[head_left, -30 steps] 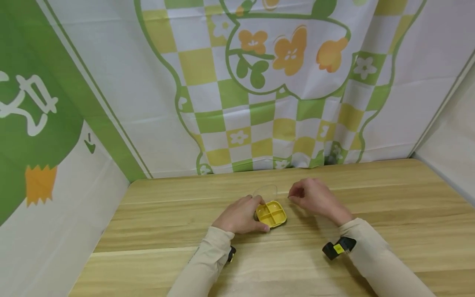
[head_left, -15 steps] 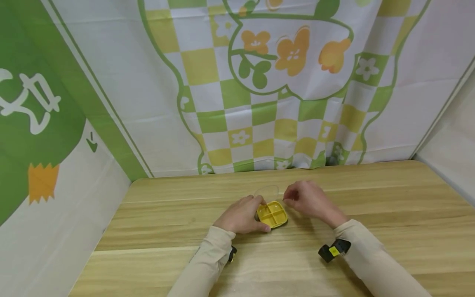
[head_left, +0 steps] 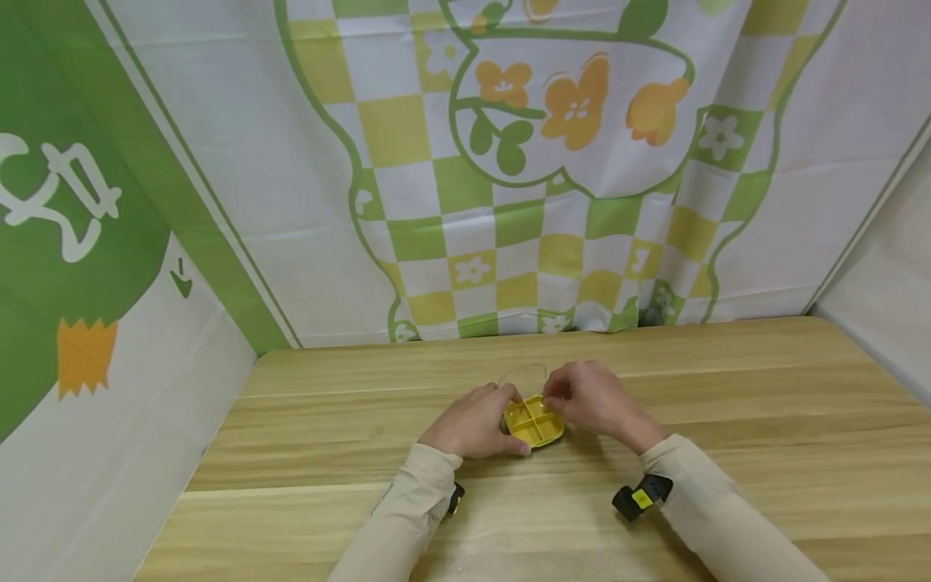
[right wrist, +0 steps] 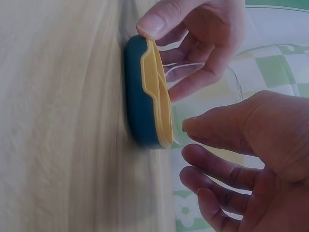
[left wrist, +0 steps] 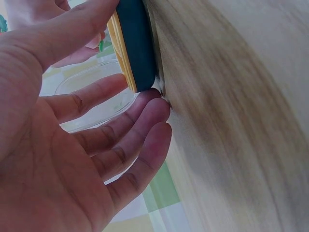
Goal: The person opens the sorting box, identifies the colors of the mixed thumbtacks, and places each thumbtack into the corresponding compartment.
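Observation:
A small pill box point(head_left: 536, 431) lies on the table with its yellow compartments exposed; the wrist views show its dark teal outer shell point(right wrist: 140, 96). The clear lid point(head_left: 525, 373) stands raised at its far side. My left hand point(head_left: 473, 422) holds the box at its left side, between thumb and index finger point(left wrist: 91, 96). At the box's far right corner is my right hand point(head_left: 592, 402), pinching a tiny green piece point(right wrist: 184, 125) at the fingertips. Whether that piece is a pill is too small to tell. From the head view the right fingers partly cover one compartment.
The wooden table point(head_left: 327, 453) extends around both hands. Behind it hangs a checked green, yellow and white cloth point(head_left: 509, 242). A pale wall panel with green print point(head_left: 73, 242) stands on the left. Each wrist wears a black strap point(head_left: 643, 496).
My right hand has moved left and slightly toward me, from beside the box to over its far right corner. The left hand keeps its grip on the box.

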`<state>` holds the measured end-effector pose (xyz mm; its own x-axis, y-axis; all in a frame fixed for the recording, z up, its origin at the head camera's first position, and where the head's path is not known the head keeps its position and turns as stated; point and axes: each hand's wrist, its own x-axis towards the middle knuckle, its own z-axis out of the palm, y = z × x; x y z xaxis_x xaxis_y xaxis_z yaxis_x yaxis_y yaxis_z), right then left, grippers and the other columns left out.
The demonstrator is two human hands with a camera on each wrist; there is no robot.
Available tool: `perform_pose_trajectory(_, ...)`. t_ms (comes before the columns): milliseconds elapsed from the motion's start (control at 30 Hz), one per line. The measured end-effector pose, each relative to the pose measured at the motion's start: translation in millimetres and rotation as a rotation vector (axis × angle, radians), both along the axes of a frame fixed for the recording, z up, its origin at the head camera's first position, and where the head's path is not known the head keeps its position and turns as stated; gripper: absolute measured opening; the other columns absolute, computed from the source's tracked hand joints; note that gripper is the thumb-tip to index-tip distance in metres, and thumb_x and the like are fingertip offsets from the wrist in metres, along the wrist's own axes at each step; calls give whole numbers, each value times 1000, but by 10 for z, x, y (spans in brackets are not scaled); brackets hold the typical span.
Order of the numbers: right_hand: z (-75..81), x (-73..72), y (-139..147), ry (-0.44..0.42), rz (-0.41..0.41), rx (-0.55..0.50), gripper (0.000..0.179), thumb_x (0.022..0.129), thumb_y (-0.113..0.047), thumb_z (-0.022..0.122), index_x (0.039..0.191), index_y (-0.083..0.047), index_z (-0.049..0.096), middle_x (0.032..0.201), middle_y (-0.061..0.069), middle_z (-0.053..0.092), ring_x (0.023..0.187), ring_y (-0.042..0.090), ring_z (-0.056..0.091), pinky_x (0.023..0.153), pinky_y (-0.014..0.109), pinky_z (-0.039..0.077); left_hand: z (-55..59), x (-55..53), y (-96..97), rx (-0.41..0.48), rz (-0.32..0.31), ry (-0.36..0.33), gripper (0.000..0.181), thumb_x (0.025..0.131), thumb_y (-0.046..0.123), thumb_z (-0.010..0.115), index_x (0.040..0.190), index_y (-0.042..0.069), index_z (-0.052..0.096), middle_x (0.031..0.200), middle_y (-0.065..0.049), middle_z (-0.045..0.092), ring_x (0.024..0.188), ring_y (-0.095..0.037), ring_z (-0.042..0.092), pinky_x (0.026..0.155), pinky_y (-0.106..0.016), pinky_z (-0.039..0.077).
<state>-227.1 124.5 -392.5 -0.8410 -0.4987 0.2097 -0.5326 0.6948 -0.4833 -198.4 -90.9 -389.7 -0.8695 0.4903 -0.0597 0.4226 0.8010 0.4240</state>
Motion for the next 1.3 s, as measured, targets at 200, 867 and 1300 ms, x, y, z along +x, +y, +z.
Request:
perform_pose_trajectory(200,-15,23,-61,23,-17,21,7,87,-9,78,84,-15,76,75,-9,66,69,7,58,64,31,51,1,0,0,-5,-7,6,65,80,41,88,129,8,61,118,-8,65,103,-20,61,91,-38,52)
perform_pose_trajectory(867,-63,45,-149,57,-29,9,6,86,-9,79,83,-14,77,73,-9,64,66,6,57,60,30,50,12,2,4,-1,-10,5,64,80,41,87,129,8,61,122,-9,64,108,-22,62,93,-39,51)
perform_pose_trajectory(1300,-92,46,-187,39,-52,49,5,87,-11,78,83,-14,77,74,-8,64,68,9,57,62,32,50,19,7,9,6,-17,11,64,81,39,87,129,7,61,122,-10,65,108,-23,62,93,-39,51)
